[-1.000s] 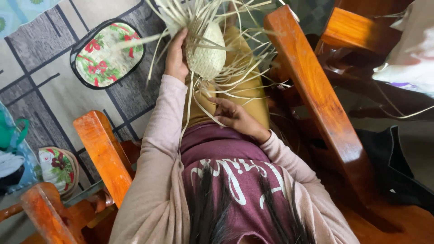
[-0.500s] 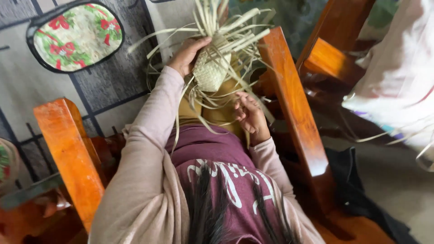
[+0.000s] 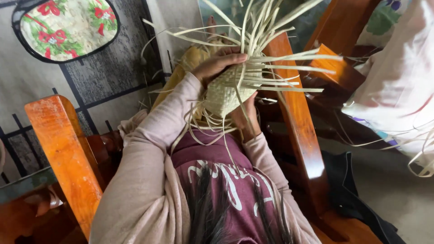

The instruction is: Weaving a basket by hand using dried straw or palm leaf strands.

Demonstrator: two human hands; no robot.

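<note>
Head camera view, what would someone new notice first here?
First, the woven piece at upper centre, a pale plaited pouch with long loose strips fanning up and to the right. The left hand grips it from above and the right hand supports it from below, over the person's lap. Next come the glossy orange-brown wooden armrests on either side, and the floral cushion on the floor at upper left.

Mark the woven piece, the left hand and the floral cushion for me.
woven piece (image 3: 224, 92): head view, on its finished plaited body.
left hand (image 3: 217, 64): head view, on the back of the hand, atop the weave.
floral cushion (image 3: 68, 27): head view, on the middle of its patterned top.
</note>
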